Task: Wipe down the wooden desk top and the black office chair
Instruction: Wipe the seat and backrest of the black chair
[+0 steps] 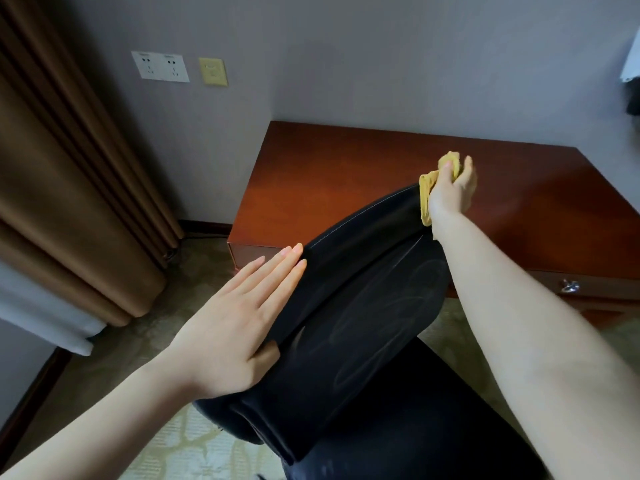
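Left hand (239, 320): fingers straight and together, palm flat on the backrest of the black office chair (363, 306), at its left edge.
Right hand (450, 192): fingers curled round a yellow cloth (425, 188), holding it against the backrest's top edge.
Chair: in the foreground, just in front of the table (346, 161); faint streaks on the backrest.
Table: reddish wood, against the grey wall (381, 64); drawer knob (570, 285) at right.
Surroundings: brown curtain (69, 185) at left, wall sockets (160, 66), patterned carpet (166, 292).
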A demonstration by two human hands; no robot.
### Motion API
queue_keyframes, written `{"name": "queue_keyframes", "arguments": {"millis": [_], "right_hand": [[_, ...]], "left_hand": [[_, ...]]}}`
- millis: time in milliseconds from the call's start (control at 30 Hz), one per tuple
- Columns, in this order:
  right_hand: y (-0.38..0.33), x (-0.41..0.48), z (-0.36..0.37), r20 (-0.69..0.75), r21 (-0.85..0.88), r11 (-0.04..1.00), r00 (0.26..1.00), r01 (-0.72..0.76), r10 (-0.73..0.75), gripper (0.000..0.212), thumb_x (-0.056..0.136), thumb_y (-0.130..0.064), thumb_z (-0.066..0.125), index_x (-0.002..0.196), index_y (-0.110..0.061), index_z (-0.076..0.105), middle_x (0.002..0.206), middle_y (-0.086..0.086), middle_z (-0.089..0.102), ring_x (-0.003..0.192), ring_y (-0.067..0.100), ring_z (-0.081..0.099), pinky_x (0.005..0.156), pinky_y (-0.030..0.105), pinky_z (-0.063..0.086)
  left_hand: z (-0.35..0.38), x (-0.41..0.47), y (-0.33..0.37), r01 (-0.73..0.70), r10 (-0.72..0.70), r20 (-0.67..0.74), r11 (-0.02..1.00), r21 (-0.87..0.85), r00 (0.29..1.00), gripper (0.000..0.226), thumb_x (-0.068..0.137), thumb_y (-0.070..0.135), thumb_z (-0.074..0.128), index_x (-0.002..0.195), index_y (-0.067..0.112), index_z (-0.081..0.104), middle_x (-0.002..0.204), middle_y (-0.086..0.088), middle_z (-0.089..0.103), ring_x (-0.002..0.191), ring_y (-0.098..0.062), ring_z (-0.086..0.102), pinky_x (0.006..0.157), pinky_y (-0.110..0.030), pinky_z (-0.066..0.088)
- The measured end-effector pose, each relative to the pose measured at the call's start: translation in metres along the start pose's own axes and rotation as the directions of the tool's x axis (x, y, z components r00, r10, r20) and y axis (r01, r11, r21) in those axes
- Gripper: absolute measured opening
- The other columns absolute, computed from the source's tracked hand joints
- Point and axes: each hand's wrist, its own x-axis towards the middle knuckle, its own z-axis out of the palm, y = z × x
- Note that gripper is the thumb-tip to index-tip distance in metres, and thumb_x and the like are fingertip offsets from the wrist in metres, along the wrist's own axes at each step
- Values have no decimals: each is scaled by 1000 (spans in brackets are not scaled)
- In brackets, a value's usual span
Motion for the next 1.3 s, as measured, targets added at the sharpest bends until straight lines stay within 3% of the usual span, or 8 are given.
{"name": "queue_keyframes", "arguments": {"millis": [167,267,367,533,767,1033,1167,1300], "right_hand": [[0,-23,7,-34,159,972,983,-172,179,57,101,-48,24,152,-30,5,160,1,2,144,26,19,112,43,24],[3,-55,10,-5,200,963,982,-182,186,55,101,-49,23,151,-32,9,154,1,25,130,26,40,96,41,39],[13,-95,11,8,125,985,993,-121,121,53,100,-49,25,150,-31,16,144,1,41,124,24,47,96,37,41],[38,-169,12,45,-19,998,997,68,-67,54,102,-40,30,150,-18,21,152,7,30,138,25,29,112,43,28],[49,-257,10,173,82,969,954,234,-245,45,100,-39,32,141,-19,34,150,5,33,139,21,28,112,47,27],[75,-317,-7,296,36,820,778,571,-554,49,96,-29,37,141,-10,39,150,2,32,141,20,27,114,44,24],[85,-330,-11,300,107,743,691,661,-658,44,93,-25,43,136,-20,38,148,-23,23,141,4,18,114,28,18],[102,-350,-9,352,134,668,595,732,-722,39,96,-28,41,134,-18,39,141,-12,38,141,10,23,113,36,23]], "left_hand": [[2,-1,-1,-1,0,-20,1000,-23,1000,84,73,32,35,151,10,11,159,-4,0,146,-12,-5,118,-29,-2],[2,0,-2,17,-18,-37,1000,-21,999,82,75,35,31,151,14,10,159,-1,-2,145,-8,-10,117,-29,-8],[2,2,-1,35,-37,-52,999,-27,998,79,77,34,25,152,15,8,159,0,0,145,-6,-10,118,-37,-10],[4,0,-1,44,-51,-77,995,-88,996,74,81,36,16,152,18,7,159,3,0,144,-4,-9,117,-33,-12],[7,-7,1,34,-59,-116,979,-202,992,68,88,42,8,151,19,12,158,5,4,145,-3,-4,118,-30,-7],[7,-11,1,37,-74,-126,961,-273,989,67,88,44,7,151,20,14,158,6,8,145,-3,1,119,-31,1],[8,-12,0,38,-74,-124,963,-266,990,68,88,44,7,151,20,14,158,7,7,145,-2,2,119,-28,1],[7,-13,0,48,-90,-121,949,-311,989,68,87,43,11,150,21,17,158,9,8,145,-2,5,118,-27,7]]}}
